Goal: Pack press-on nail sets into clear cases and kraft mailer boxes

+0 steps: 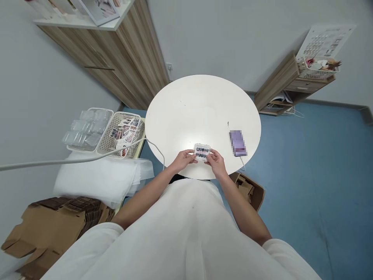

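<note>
Between my two hands is a small clear plastic case (pixel 202 151) with two rows of dark, shiny press-on nails showing in it. My left hand (pixel 184 160) grips its left edge, with the thumb along the near side. My right hand (pixel 216 161) has hold of the right edge in the same manner. The case is over the near edge of the round white table (pixel 201 105); whether it rests on the top I cannot tell. To the right of my right hand lies a purple, pixelated phone-like device (pixel 238 143) with a white cable.
At the left stand a basket of clear plastic boxes (pixel 87 126) and a basket of printed cards (pixel 125 134). White sheets (pixel 96 177) and flattened cardboard boxes (pixel 52 229) lie nearer. A grey cable (pixel 116 151) crosses from the left. An open carton (pixel 249 190) sits below the table's right side.
</note>
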`<state>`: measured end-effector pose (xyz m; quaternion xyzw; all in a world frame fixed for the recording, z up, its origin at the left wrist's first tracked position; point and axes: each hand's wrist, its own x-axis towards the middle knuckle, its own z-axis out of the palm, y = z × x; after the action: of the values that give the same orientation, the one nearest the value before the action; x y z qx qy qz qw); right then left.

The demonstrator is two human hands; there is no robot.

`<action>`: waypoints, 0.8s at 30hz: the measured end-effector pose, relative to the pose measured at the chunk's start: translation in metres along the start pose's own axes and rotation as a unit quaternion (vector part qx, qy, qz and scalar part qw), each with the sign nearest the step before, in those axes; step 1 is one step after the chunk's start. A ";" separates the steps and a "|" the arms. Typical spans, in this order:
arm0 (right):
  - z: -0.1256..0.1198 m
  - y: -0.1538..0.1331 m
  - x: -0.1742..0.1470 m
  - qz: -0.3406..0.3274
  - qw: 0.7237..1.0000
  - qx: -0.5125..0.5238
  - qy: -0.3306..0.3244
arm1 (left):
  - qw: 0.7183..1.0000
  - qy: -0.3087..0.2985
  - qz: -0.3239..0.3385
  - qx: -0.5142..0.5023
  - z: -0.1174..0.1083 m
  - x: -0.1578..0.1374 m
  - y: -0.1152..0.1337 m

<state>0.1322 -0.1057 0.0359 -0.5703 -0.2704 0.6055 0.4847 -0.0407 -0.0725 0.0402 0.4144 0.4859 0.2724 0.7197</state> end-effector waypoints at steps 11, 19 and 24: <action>0.012 0.008 0.014 -0.011 0.997 -0.068 -0.044 | 0.997 0.079 0.013 -0.019 -0.007 -0.003 -0.013; 0.044 0.010 0.023 -0.031 0.994 -0.094 -0.040 | 0.982 0.147 0.101 0.069 -0.047 -0.004 -0.014; 0.076 0.018 0.035 -0.030 0.991 -0.117 -0.056 | 0.977 0.157 0.111 0.096 -0.077 -0.005 -0.008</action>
<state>0.0587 -0.0644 0.0207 -0.5797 -0.3832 0.5861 0.4165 -0.1137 -0.0553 0.0211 0.4850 0.5677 0.3642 0.5566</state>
